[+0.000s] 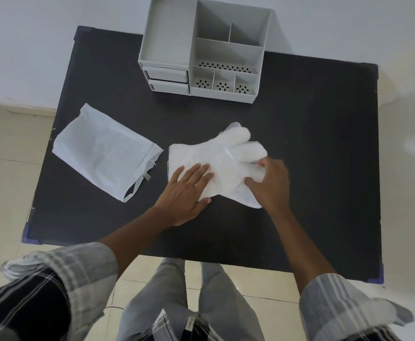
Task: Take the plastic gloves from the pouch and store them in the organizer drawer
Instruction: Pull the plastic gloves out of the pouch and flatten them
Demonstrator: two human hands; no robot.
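A stack of translucent white plastic gloves [222,153] lies flat in the middle of the black table [312,193], fingers pointing far right. My left hand [185,193] presses flat on the cuff end with fingers spread. My right hand [271,183] rests on the glove fingers' near edge, fingertips curled around some of the plastic. The white fabric pouch [104,151] lies flat to the left, its mouth and drawstring facing the gloves. The grey organizer [206,49] stands at the table's far edge; its two small drawers [168,80] at front left are shut.
The organizer has open compartments on top and at the right, some with perforated bottoms. The table stands against a white wall on a tiled floor. My legs and plaid sleeves show below the near edge.
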